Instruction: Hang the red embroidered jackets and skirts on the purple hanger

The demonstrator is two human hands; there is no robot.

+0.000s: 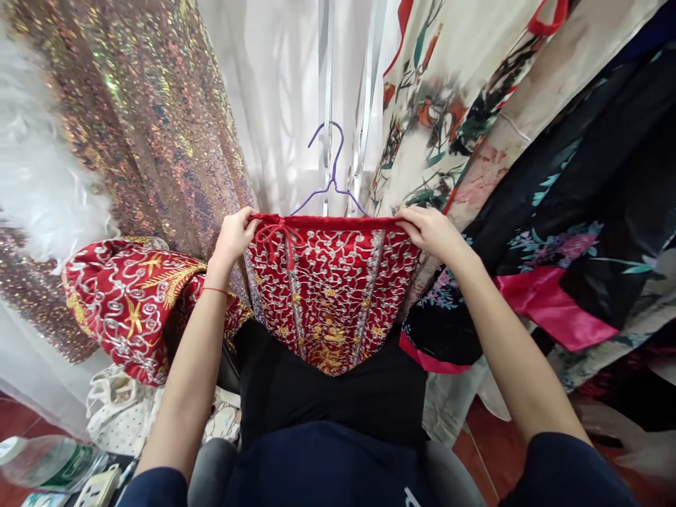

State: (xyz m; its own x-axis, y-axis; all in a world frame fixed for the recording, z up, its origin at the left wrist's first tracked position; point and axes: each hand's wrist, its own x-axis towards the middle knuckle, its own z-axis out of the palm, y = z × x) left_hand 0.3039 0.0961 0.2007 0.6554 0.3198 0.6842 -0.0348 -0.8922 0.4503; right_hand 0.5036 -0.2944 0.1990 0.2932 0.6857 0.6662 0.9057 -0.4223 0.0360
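A red skirt (335,282) with silver and gold embroidery is stretched between my two hands over my lap. My left hand (236,232) pinches the left end of its plain red waistband, close to a tied red bow (279,232). At the opposite end of the band, my right hand (429,231) grips the cloth between thumb and fingers. Just behind the waistband shows a purple wire hanger (334,169), its lower part hidden by the skirt. I cannot tell whether the hanger touches the cloth.
More red embroidered fabric (132,303) is bunched at my left. Sequined cloth (153,127), a floral cream garment (427,105) and a black garment with pink trim (554,267) hang around. A plastic bottle (53,461) and a power strip (100,486) lie lower left.
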